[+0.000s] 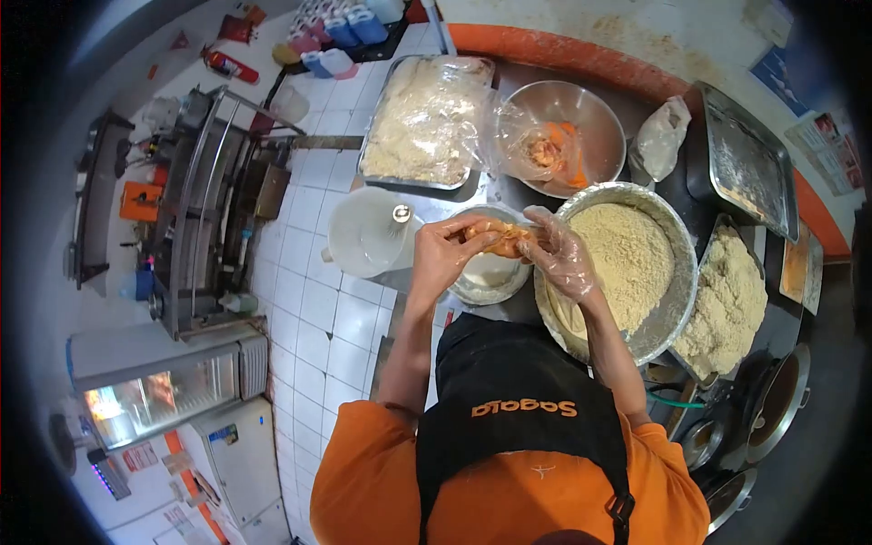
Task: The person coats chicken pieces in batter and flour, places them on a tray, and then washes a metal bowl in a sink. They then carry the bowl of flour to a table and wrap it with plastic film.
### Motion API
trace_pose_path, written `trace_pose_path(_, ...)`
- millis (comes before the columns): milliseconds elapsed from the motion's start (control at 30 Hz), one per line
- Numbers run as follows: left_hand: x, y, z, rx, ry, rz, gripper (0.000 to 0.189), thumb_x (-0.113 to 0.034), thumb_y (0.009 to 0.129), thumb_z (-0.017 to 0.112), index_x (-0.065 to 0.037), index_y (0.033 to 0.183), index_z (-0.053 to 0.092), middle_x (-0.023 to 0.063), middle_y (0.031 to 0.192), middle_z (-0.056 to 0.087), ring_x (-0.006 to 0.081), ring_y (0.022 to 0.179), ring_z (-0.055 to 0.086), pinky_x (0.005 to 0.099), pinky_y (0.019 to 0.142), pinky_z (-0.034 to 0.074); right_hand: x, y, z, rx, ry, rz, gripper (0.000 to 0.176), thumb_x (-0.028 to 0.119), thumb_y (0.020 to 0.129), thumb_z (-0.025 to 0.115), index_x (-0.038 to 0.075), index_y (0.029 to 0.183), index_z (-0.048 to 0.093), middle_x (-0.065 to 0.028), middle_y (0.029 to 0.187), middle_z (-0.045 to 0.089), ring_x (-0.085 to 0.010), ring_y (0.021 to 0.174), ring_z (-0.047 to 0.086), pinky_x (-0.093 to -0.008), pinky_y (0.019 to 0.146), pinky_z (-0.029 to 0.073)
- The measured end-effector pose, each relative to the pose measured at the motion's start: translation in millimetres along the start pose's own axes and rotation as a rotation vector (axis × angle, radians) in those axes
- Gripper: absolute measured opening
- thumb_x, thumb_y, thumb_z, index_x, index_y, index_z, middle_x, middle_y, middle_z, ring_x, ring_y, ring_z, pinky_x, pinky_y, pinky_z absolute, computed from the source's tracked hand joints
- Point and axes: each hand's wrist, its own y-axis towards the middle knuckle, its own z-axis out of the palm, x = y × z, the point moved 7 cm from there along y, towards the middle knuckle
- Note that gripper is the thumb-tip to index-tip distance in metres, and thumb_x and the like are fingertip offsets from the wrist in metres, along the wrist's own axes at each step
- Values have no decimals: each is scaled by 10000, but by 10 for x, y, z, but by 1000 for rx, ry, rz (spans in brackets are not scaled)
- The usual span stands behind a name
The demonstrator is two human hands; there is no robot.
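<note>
An orange-coated piece of raw meat, which looks like chicken (501, 240), is held up between both hands. My left hand (440, 256), bare, pinches its left end with the fingers closed. My right hand (565, 262), in a clear plastic glove, grips the other end. Directly below is a round metal bowl (496, 292) with something whitish in it. To the right, close by my gloved hand, a large metal basin (683, 300) contains pale crumbly flour (627, 263).
A steel bowl (604, 109) with orange-coated pieces and a plastic bag stands behind. Beside it is a plastic-covered tray (371, 173). A clear pitcher (350, 232) stands left. At right are a floury heap (722, 309), a metal tray (749, 159) and pots (799, 400).
</note>
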Motion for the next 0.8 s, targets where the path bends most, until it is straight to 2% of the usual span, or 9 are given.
trace_pose_path(200, 229, -51, -27, -94, 391, 179, 281, -40, 726, 734, -121, 991, 775, 124, 876, 700, 234, 755, 685, 336, 681, 551, -67, -211, -443, -64, -201, -86, 375, 92, 961, 623, -34, 1304, 537, -133, 1184, 639, -191, 1042, 649, -320, 846, 554)
trace_pose_path(300, 738, -78, 199, 71, 784, 371, 188, -119, 728, 708, -141, 904, 771, 151, 911, 686, 351, 787, 672, 458, 703, 548, 21, -425, -678, -176, -47, -4, 336, 95, 968, 613, -27, 1277, 564, -148, 1176, 649, -204, 1024, 662, -322, 838, 556)
trace_pose_path(400, 1473, -128, 354, 304, 985, 182, 207, -145, 721, 732, -120, 924, 766, 130, 928, 684, 329, 863, 672, 435, 763, 543, 30, -604, -915, -268, -34, 32, 312, 110, 970, 616, -28, 1249, 587, -157, 1147, 663, -209, 1001, 673, -316, 811, 560)
trace_pose_path(433, 1591, -149, 351, 269, 920, 259, 210, -146, 722, 714, -107, 923, 763, 139, 881, 704, 354, 827, 672, 445, 757, 547, 24, -656, -975, -302, -40, 47, 312, 112, 972, 613, -30, 1249, 585, -160, 1146, 663, -214, 1003, 674, -319, 816, 560)
trace_pose_path(567, 1045, -145, 343, 349, 828, 159, 211, -121, 732, 706, -84, 931, 766, 131, 789, 714, 285, 706, 684, 393, 699, 550, -108, -834, -1127, -362, -25, 78, 308, 115, 975, 606, -33, 1245, 585, -168, 1135, 667, -241, 1006, 679, -335, 824, 562)
trace_pose_path(633, 735, -107, 177, 308, 494, -8, 204, -106, 750, 702, -72, 939, 771, 114, 718, 704, 178, 614, 643, 327, 638, 525, -125, -888, -1153, -391, -8, 94, 307, 112, 974, 607, -34, 1243, 585, -170, 1132, 668, -246, 1007, 680, -338, 825, 563)
trace_pose_path(733, 530, -51, -60, 185, 472, -55, 198, -104, 776, 692, -60, 951, 773, 95, 695, 687, 96, 612, 585, 282, 607, 492, -147, -921, -1187, -414, 24, 95, 317, 114, 974, 607, -32, 1254, 577, -165, 1134, 667, -247, 1002, 681, -340, 823, 562)
trace_pose_path(767, 493, -17, -102, 125, 555, -21, 176, -120, 778, 717, -33, 922, 767, 152, 734, 704, 183, 622, 657, 335, 616, 513, -191, -907, -1216, -417, 19, 101, 324, 109, 968, 613, -36, 1255, 577, -167, 1133, 671, -257, 1004, 684, -337, 826, 564)
trace_pose_path(800, 579, 33, -107, 122, 556, -20, 176, -120, 778, 717, -33, 922, 767, 152, 734, 704, 183, 622, 657, 335, 616, 513, -213, -878, -1238, -419, 14, 106, 330, 105, 962, 620, -39, 1256, 577, -169, 1133, 676, -266, 1006, 686, -334, 830, 567)
